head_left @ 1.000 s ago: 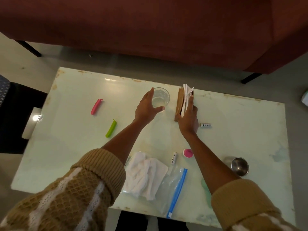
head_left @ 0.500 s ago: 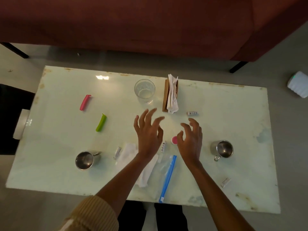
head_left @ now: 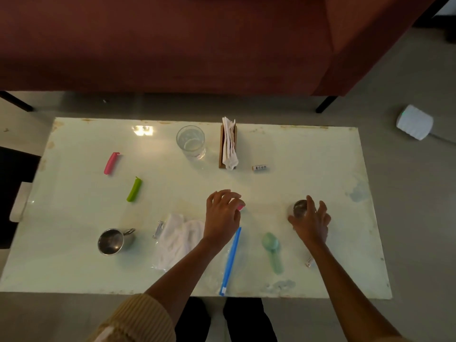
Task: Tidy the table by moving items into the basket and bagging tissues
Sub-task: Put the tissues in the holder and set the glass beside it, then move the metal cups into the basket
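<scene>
My left hand (head_left: 223,214) is curled down over a small pink cap (head_left: 241,207), fingertips on it. My right hand (head_left: 312,222) wraps thumb and index finger around a steel cup (head_left: 299,208) at the right; its other fingers are spread. White tissues (head_left: 176,240) lie partly inside a clear zip bag with a blue strip (head_left: 231,257) near the front edge, under my left forearm. A wooden holder with napkins (head_left: 228,146) stands at the back. No basket is in view.
On the pale table (head_left: 320,156) are a glass (head_left: 190,141), a pink clip (head_left: 111,162), a green clip (head_left: 134,189), a second steel mug (head_left: 112,241), a green spoon (head_left: 271,248) and small white tubes (head_left: 259,167). A red sofa (head_left: 172,45) stands behind.
Both hands left the glass and napkin holder and drew back. The left hand came down on the pink cap and the right hand moved right onto the steel cup.
</scene>
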`<state>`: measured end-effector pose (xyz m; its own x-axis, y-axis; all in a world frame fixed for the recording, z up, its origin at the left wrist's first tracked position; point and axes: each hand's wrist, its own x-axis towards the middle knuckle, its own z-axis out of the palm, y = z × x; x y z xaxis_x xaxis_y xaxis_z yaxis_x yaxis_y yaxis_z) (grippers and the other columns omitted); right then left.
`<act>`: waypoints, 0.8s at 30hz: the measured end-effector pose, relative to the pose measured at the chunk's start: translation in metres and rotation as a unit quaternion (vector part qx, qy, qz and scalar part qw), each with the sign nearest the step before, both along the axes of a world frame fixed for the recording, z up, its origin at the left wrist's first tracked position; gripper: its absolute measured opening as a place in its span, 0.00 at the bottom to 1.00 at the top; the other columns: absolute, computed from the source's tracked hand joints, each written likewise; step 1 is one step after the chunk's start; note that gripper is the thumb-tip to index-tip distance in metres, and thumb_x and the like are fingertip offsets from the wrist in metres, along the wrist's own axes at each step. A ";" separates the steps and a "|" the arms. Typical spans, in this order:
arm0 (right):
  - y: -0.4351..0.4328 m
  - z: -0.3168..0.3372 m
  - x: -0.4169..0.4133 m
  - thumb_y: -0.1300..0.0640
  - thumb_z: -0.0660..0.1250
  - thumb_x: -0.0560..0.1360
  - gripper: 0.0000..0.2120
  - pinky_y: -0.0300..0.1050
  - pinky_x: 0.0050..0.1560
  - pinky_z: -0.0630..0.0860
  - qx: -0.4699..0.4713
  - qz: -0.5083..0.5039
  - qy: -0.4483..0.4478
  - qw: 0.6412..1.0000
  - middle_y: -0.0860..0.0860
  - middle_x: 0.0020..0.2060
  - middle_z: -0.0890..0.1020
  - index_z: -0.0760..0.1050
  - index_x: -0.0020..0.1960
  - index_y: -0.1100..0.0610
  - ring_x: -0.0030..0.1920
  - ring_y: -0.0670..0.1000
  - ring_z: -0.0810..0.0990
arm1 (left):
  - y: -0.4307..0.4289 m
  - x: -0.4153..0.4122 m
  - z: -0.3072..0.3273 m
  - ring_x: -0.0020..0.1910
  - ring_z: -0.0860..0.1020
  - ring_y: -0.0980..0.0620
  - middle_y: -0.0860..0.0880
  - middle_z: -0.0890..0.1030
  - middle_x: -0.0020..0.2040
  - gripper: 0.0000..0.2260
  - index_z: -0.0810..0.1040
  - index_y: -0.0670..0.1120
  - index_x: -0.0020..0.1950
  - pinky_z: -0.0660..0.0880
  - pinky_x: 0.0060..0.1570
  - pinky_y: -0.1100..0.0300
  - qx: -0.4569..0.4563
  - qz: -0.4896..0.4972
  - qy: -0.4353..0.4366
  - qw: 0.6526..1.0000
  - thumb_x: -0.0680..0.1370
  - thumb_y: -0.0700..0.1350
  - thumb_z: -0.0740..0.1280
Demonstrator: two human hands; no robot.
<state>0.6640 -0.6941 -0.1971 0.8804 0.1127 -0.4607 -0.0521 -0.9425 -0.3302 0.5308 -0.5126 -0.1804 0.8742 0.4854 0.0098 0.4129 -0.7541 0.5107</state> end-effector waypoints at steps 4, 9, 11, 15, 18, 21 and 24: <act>-0.001 0.001 0.000 0.59 0.71 0.70 0.36 0.57 0.57 0.73 0.048 -0.001 0.007 0.999 0.58 0.69 0.66 0.58 0.73 0.52 0.65 0.63 0.70 | -0.008 -0.003 0.001 0.58 0.76 0.48 0.52 0.82 0.52 0.12 0.81 0.49 0.46 0.71 0.59 0.52 -0.017 -0.010 -0.001 1.000 0.69 0.35 0.64; 0.022 0.035 -0.019 0.59 0.73 0.68 0.40 0.58 0.59 0.72 0.109 -0.035 -0.047 0.992 0.55 0.68 0.69 0.55 0.73 0.51 0.67 0.61 0.69 | -0.013 -0.011 0.018 0.56 0.78 0.49 0.51 0.82 0.52 0.16 0.80 0.48 0.52 0.74 0.57 0.53 -0.048 0.004 -0.011 0.999 0.69 0.33 0.63; 0.036 0.056 -0.036 0.58 0.75 0.67 0.39 0.56 0.58 0.72 0.140 -0.038 -0.063 0.987 0.55 0.67 0.71 0.58 0.71 0.53 0.66 0.60 0.70 | -0.016 -0.017 0.032 0.57 0.78 0.49 0.50 0.81 0.55 0.19 0.78 0.48 0.58 0.75 0.57 0.53 -0.061 -0.004 -0.015 0.998 0.70 0.33 0.62; 0.066 0.092 -0.070 0.56 0.77 0.65 0.34 0.48 0.57 0.72 0.197 0.018 -0.060 0.978 0.54 0.63 0.74 0.65 0.67 0.56 0.64 0.57 0.72 | -0.015 -0.022 0.064 0.66 0.71 0.53 0.52 0.70 0.70 0.28 0.62 0.52 0.73 0.68 0.64 0.61 -0.152 -0.004 0.044 0.987 0.75 0.38 0.64; 0.092 0.116 -0.094 0.56 0.77 0.65 0.35 0.41 0.57 0.68 0.219 0.068 -0.054 0.972 0.54 0.64 0.74 0.66 0.68 0.57 0.64 0.55 0.72 | -0.009 -0.032 0.087 0.70 0.67 0.56 0.55 0.66 0.73 0.33 0.57 0.55 0.74 0.66 0.68 0.63 -0.229 0.030 0.044 0.972 0.74 0.49 0.70; 0.114 0.138 -0.119 0.54 0.78 0.64 0.37 0.38 0.54 0.65 0.214 0.149 -0.085 0.962 0.54 0.63 0.75 0.67 0.69 0.57 0.63 0.55 0.73 | 0.007 -0.057 0.109 0.70 0.67 0.57 0.55 0.67 0.72 0.37 0.57 0.55 0.74 0.66 0.70 0.59 -0.240 0.086 0.027 0.967 0.70 0.56 0.72; 0.138 0.154 -0.148 0.55 0.77 0.65 0.37 0.38 0.56 0.67 0.233 0.223 -0.058 0.945 0.53 0.64 0.74 0.66 0.70 0.56 0.63 0.54 0.72 | 0.026 -0.095 0.124 0.71 0.65 0.56 0.54 0.66 0.73 0.39 0.55 0.54 0.74 0.62 0.68 0.64 -0.219 0.132 0.004 0.967 0.70 0.53 0.73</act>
